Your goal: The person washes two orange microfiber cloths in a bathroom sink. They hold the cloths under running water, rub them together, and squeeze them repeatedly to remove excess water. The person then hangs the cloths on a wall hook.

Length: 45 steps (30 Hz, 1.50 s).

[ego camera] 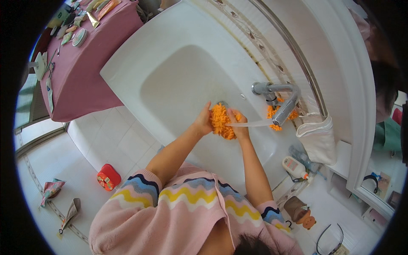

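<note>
Over a white washbasin point(178, 73), an orange chenille cleaning cloth or mitt point(220, 119) is bunched between my two hands. My left hand point(204, 120) grips its left side, and my right hand point(239, 126) holds the right side with the thumb on top. A stream of water runs from the chrome faucet point(280, 113) onto the cloth and my right hand. Partly hidden behind the faucet, a second orange chenille piece point(291, 114) lies on the basin's ledge. The drain point(223, 104) shows just beyond the cloth.
A white pump bottle point(294, 167) and a clear plastic bottle point(302, 156) lie at the basin's right. Above them a white cloth bag point(318, 137) hangs near a metal rail point(296, 51). Toiletries crowd a pink-covered surface point(86, 67) at left, above a red container point(108, 177).
</note>
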Each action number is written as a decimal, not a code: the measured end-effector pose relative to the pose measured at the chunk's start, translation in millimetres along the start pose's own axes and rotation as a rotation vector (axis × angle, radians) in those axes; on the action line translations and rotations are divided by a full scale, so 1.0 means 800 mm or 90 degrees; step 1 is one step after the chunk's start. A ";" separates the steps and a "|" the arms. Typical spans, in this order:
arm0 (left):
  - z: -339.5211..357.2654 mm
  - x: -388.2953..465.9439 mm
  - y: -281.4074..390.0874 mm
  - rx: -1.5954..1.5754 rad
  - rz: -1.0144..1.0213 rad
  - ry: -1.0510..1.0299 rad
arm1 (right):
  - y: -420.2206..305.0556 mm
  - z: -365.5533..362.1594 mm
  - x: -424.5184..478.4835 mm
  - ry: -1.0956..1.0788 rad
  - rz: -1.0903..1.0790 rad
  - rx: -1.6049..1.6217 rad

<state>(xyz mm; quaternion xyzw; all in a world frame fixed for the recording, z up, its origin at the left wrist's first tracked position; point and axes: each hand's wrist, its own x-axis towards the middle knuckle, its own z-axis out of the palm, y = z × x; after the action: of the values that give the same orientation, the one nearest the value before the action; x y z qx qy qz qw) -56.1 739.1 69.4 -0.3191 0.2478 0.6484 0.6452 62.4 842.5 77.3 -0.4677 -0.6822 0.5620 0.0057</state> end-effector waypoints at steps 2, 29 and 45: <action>-0.034 0.017 0.016 0.043 0.037 -0.066 | -0.013 0.000 -0.009 -0.113 0.078 0.131; -0.060 0.090 -0.056 -0.003 0.044 -0.219 | -0.037 0.056 -0.021 0.168 -0.367 -0.257; -0.005 -0.011 0.024 0.182 0.052 -0.039 | -0.034 -0.003 -0.011 -0.142 0.003 0.180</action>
<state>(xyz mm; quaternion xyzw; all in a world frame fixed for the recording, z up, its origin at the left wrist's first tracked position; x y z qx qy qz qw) -75.4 729.1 71.7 -0.1936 0.3302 0.6418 0.6645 51.2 840.3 104.0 -0.3984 -0.5916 0.7009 -0.0059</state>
